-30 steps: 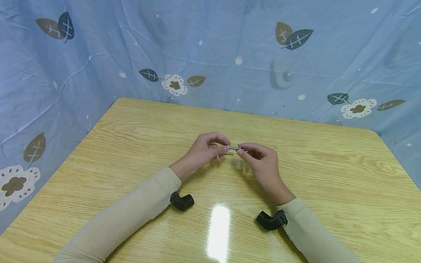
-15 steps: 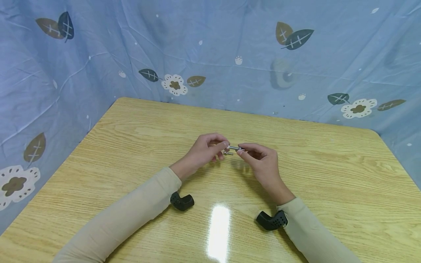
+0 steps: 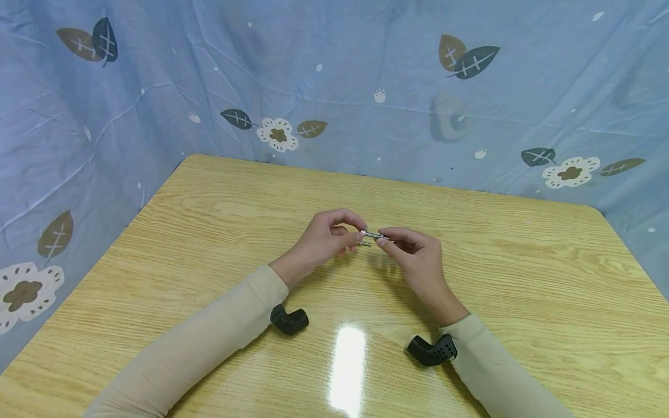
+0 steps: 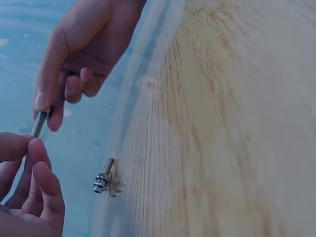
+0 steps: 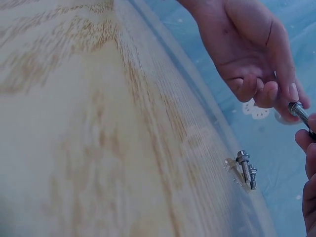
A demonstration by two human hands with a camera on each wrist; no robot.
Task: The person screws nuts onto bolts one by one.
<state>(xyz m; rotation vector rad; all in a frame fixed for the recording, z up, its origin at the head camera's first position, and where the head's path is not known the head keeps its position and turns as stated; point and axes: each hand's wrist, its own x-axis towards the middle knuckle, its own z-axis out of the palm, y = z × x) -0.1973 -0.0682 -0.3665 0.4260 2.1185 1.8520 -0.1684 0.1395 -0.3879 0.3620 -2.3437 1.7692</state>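
the held bolt (image 5: 300, 113) is bare silvery metal, its shank ridged with threading and catching light in a dull shine. the two loose bolts (image 5: 243, 162) have the same metallic look, with bright glints on their heads and nuts. the table (image 3: 235, 203) has a wood-grain surface, smooth and glossy enough to mirror the loose bolts and a white glare (image 3: 347, 368); whether it is solid wood or laminate cannot be told. the blue curtain (image 3: 345, 58) looks like thin, printed cloth, softly creased and mostly matt. the left sleeve (image 3: 201, 339) and right sleeve (image 3: 502, 366) are matt fabric, lightly wrinkled. the two wrist mounts (image 3: 431, 350) look like black, matt, hard plastic, pierced with small holes.
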